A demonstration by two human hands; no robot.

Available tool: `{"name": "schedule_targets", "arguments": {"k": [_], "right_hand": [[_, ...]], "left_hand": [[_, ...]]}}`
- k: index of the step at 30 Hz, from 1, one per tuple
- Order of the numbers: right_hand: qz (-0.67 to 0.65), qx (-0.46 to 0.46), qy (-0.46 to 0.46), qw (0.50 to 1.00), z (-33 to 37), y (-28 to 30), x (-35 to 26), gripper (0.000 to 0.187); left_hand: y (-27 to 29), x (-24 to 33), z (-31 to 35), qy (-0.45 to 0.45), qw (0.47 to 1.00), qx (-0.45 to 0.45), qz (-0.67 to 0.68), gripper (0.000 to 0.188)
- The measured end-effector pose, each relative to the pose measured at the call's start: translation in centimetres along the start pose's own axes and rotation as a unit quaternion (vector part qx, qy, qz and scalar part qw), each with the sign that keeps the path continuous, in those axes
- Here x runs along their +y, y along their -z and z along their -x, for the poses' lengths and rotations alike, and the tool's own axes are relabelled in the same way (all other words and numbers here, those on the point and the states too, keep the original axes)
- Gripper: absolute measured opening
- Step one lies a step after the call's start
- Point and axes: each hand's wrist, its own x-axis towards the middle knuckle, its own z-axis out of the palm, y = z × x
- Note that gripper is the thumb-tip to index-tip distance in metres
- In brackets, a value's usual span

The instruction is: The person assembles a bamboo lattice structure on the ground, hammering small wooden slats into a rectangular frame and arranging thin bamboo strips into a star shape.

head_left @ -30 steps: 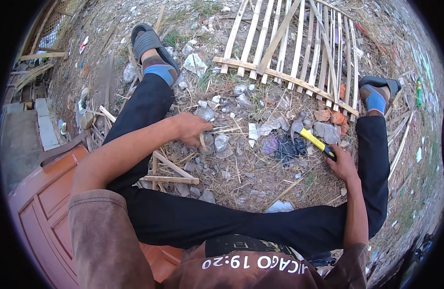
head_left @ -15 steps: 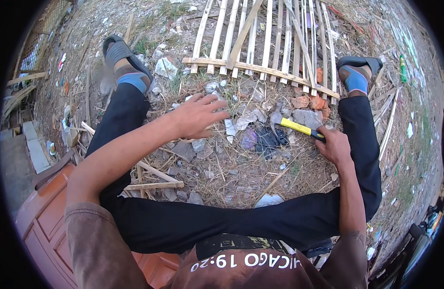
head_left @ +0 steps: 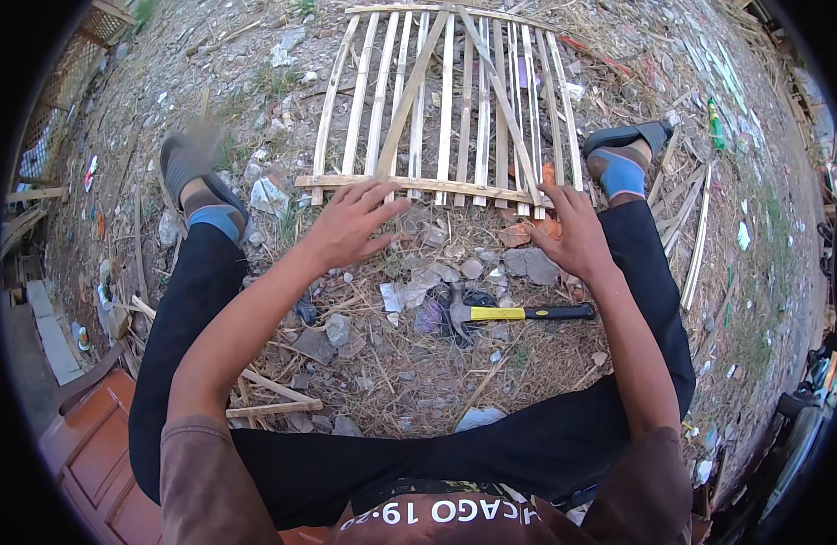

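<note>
A frame of thin wooden slats lies on the ground between my feet, with a crosspiece along its near edge. My left hand is at the left part of that crosspiece, fingers spread and holding nothing. Near its right end is my right hand, thumb and fingers apart; whether either hand touches the wood I cannot tell. Closer to me, a claw hammer with a yellow and black handle rests on the ground, its head to the left.
Stone lumps and orange brick pieces lie beside the frame's near edge. Loose wood strips are at the left, more beyond my right leg. A green bottle lies far right; a brown panelled piece is near left.
My right hand has put the hammer down on the ground and moved forward to the frame. My left hand has moved left and is now near the crosspiece. The view has shifted.
</note>
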Motion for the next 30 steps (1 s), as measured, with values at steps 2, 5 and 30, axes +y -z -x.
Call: {"name": "schedule_targets", "arguments": {"k": [2,5,30], "right_hand": [[0.056,-0.023,0.022,0.998,-2.3,-1.3,0.3,0.068],[0.109,-0.083,0.012,0.991,-4.3,-3.3,1.1,0.074],[0.117,-0.067,0.011,0.991,-5.6,-5.0,2.7,0.062]], "left_hand": [[0.7,-1.4,-0.8,0.056,0.998,0.039,0.008,0.062],[1.4,-2.7,-1.9,0.084,0.994,0.040,0.056,0.070],[-1.4,-5.7,-1.4,0.084,0.994,0.067,-0.033,0.075]]}}
